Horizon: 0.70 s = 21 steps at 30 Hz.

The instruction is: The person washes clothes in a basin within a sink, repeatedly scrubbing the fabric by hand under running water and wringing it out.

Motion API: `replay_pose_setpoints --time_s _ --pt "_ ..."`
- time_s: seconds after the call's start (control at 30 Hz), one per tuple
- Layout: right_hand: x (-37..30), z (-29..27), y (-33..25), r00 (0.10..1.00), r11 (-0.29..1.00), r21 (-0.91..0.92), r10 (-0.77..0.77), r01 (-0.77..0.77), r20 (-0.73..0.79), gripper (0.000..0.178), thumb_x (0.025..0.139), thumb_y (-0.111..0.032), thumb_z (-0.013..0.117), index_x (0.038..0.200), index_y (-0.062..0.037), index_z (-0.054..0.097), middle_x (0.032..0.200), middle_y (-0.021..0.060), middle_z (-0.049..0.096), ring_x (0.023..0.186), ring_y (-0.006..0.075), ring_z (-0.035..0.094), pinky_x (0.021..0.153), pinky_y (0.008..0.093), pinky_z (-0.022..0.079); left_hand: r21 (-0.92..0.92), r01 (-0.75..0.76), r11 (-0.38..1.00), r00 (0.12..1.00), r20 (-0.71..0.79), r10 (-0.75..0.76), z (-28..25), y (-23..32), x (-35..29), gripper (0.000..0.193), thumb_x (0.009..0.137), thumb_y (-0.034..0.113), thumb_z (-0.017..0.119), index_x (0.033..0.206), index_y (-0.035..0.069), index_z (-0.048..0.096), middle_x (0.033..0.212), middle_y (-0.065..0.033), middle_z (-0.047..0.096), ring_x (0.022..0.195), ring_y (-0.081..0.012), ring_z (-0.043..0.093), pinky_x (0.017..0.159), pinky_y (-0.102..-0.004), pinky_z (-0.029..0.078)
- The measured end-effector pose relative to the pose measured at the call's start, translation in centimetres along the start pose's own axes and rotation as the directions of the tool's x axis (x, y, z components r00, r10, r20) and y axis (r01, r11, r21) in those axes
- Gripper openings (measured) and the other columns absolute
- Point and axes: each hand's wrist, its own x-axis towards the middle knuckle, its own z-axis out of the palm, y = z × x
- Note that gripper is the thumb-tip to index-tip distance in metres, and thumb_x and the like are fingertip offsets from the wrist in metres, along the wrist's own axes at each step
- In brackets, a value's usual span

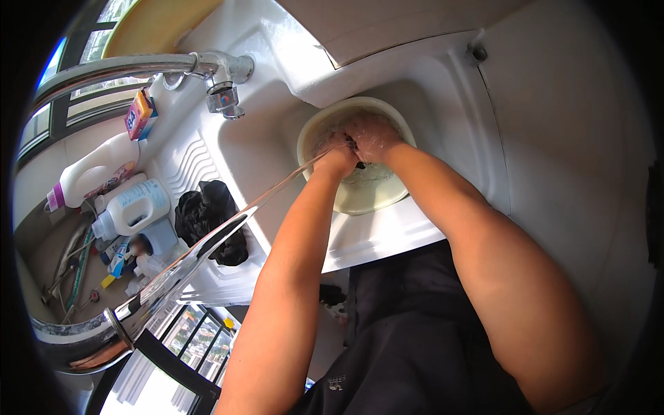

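Note:
Both my hands are down in the water of a pale, round plastic basin [408, 190] that sits in a white sink. My left hand [336, 156] is closed, its fingers partly under splashing water. Beside it, my right hand [375, 137] is closed too, with its fingertips lost in the ripples. A dark, cloth-like thing [351, 143] shows between the two hands; most of it is hidden by them. From the chrome spout [124, 325] at the lower left, a thin stream of water [277, 188] runs down onto my left hand.
A crumpled black cloth [213, 220] lies on the ribbed washboard side of the sink [238, 162]. Beyond it stand white detergent bottles [142, 206] and a colourful box [140, 114]. The chrome tap [221, 90] juts over the sink's far left, its long pipe curving round the left side.

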Motion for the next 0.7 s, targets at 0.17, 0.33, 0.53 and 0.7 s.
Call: replay_pose_setpoints --time_s 0.17,0.33,0.53,0.7 --pt "-4.7 6.5 0.5 0.875 0.991 -0.122 -0.018 -0.047 -0.483 0.076 0.096 -0.036 0.065 0.165 -0.02 0.038 0.169 0.0155 0.034 0.157 0.0381 0.031 0.129 0.0585 0.024 0.306 -0.12 0.945 0.981 -0.112 0.161 1.4 1.1 -2.8 0.086 0.096 0.043 0.06 0.166 0.005 0.027 0.171 -0.0212 0.03 0.161 -0.0418 0.023 0.131 -0.0561 0.018" --pt "-3.5 5.4 -0.1 0.951 0.976 -0.217 -0.067 -0.001 -0.303 0.082 0.101 -0.04 0.054 0.172 -0.0161 0.021 0.177 0.0139 0.021 0.164 0.0361 0.017 0.133 0.0565 0.013 0.5 -0.074 0.863 0.913 -0.314 0.26 6.5 -2.7 -1.2 0.1 0.095 0.048 0.059 0.17 0.001 0.013 0.175 -0.0229 0.018 0.166 -0.0403 0.005 0.134 -0.0546 0.0" --pt "-4.4 0.9 -2.2 0.982 0.992 -0.055 0.101 -0.111 -0.16 0.07 0.098 -0.03 0.062 0.164 -0.0173 0.043 0.166 0.0176 0.043 0.156 0.0327 0.038 0.126 0.0481 0.031 0.446 -0.058 0.893 0.995 -0.046 0.088 4.2 0.6 -1.7 0.094 0.099 0.05 0.048 0.172 0.005 0.009 0.18 -0.0167 0.011 0.167 -0.0351 0.003 0.135 -0.0497 0.0" --pt "-5.7 -9.2 -7.5 0.937 0.809 0.558 0.023 0.188 -0.349 0.036 0.091 -0.036 0.078 0.109 -0.0047 0.077 0.099 0.0145 0.079 0.093 0.03 0.076 0.085 0.0398 0.059 0.355 -0.239 0.904 0.964 -0.023 0.265 3.8 -0.1 -0.6 0.085 0.098 0.047 0.057 0.169 0.013 0.025 0.177 -0.0137 0.023 0.165 -0.0335 0.014 0.134 -0.0487 0.01"
